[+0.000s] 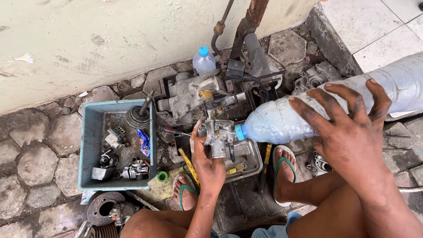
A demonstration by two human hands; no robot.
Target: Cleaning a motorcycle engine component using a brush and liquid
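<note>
Head view, looking down at a paved work spot beside a pale wall; items listed from largest to smallest.

- Pale wall (110, 39) fills the upper left, scuffed and stained; paving stones (35, 150) run along its foot.
- Large clear plastic bottle (308, 110) lies tilted nearly flat, entering from the right edge, its blue neck pointing left and meeting the carburetor.
- Blue-grey plastic tray (92, 145) sits on the ground at left and holds small metal parts, a round toothed gear and a blue wrapper.
- Engine assembly (198, 94) stands against the wall, grey and grimy, just behind the carburetor.
- Right hand (348, 128), grease-stained, lies over the top of the large bottle with fingers spread and curled around it (clamped on the bottle body).
- Left hand (207, 161) comes up from below, thumb and fingers closed on the left side of the carburetor.
- Metal pan (253, 156) sits directly beneath the carburetor, shallow and dull.
- Two feet in green-strapped sandals (282, 165) rest on the ground, one on either side of the left forearm.
- Small water bottle (204, 59) with a blue cap stands upright by the wall, behind the engine.
- Carburetor (219, 136), a grey cast metal part, is held above the pan, touching the large bottle's mouth.
- Green ring (162, 176) lies on the ground just right of the tray.
</note>
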